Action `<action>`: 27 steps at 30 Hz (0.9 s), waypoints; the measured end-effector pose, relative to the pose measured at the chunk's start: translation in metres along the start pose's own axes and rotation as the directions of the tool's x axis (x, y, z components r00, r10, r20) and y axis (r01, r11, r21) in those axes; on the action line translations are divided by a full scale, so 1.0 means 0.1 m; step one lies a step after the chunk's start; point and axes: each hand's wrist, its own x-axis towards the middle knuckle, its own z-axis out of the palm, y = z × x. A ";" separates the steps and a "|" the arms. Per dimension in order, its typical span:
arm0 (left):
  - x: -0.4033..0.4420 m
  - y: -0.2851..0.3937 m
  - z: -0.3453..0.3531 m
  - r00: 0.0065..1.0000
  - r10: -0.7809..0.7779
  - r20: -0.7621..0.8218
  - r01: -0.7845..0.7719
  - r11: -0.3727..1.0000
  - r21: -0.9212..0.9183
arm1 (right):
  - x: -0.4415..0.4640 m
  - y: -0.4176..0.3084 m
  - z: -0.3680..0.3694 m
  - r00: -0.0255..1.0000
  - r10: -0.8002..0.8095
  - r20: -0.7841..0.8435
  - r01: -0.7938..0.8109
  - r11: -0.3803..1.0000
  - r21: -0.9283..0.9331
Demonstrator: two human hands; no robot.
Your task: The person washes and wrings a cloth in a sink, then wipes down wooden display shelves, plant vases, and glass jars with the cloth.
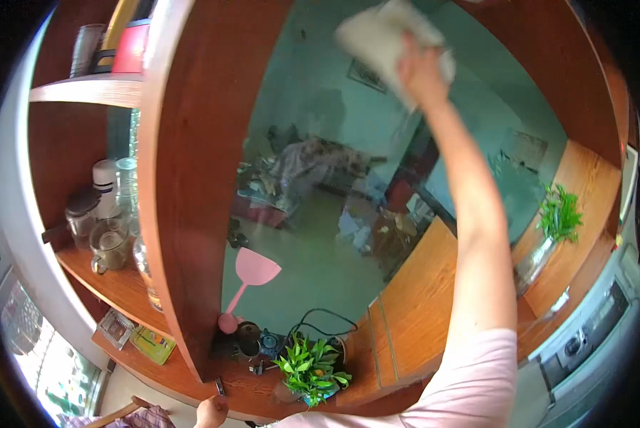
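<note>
High up on the large glass pane (320, 285), my right hand (423, 75) presses a whitish cloth (384, 39); the cloth and fingers are blurred. My right arm stretches up across the view in a pale pink sleeve. At the bottom edge, my left hand (211, 412) is curled closed near the front of the wooden ledge (252, 392). Whether anything is inside it is hidden. A small dark object (220, 386) lies on the ledge just above that hand.
A leafy potted plant (313, 367), dark small items and a pink flyswatter-like paddle (255, 268) stand along the ledge. Another plant in a glass vase (537, 260) is at right. Shelves at left hold a glass mug (109, 246) and jars. A washing machine (584, 342) shows lower right.
</note>
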 end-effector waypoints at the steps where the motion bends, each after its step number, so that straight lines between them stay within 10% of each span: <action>1: 0.09 0.05 0.06 0.998 -0.006 -0.058 0.002 0.998 -0.068 | 0.07 0.14 -0.20 0.989 0.034 -0.147 -0.052 0.991 -0.126; 7: 0.31 0.30 0.12 0.996 0.066 -0.060 -0.073 0.989 -0.126 | -1.11 -0.31 -0.27 0.877 0.336 -0.343 -0.422 0.881 -0.215; 10: 0.25 0.41 0.09 0.983 0.185 -0.016 -0.185 0.967 -0.177 | -2.56 -1.06 -0.29 0.881 0.457 0.127 -0.400 0.859 -0.320; 11: 0.22 0.44 0.04 0.984 0.176 0.000 -0.175 0.977 -0.124 | -3.02 -1.36 -0.39 0.707 0.579 0.406 -0.691 0.687 0.225; 12: 0.22 0.47 -0.02 0.985 0.171 0.017 -0.170 0.983 -0.073 | -3.40 -1.62 -0.48 0.697 0.561 0.447 -0.699 0.672 0.246; 14: 0.25 0.47 -0.13 0.986 0.161 0.053 -0.156 0.984 -0.089 | -3.85 -1.96 -0.75 0.399 0.541 0.740 -0.708 0.695 -0.126; 16: 0.26 0.45 -0.17 0.984 0.169 -0.053 -0.175 0.974 -0.144 | -4.23 -1.99 -0.78 0.720 0.393 0.572 -0.518 0.853 0.065; 21: 0.20 0.44 -0.25 0.993 0.117 -0.017 -0.118 0.990 -0.071 | -2.96 -1.51 -0.54 0.789 0.502 0.354 -0.522 0.852 -0.046; 25: 0.16 0.50 -0.11 0.994 0.100 0.048 -0.093 0.987 -0.129 | -1.56 -1.09 0.08 0.968 0.046 -0.247 -0.081 0.987 -0.136; 27: 0.20 0.57 0.00 0.994 0.075 0.074 -0.064 0.988 -0.138 | -1.06 -1.40 -0.04 0.974 0.174 0.144 -0.157 0.980 -0.125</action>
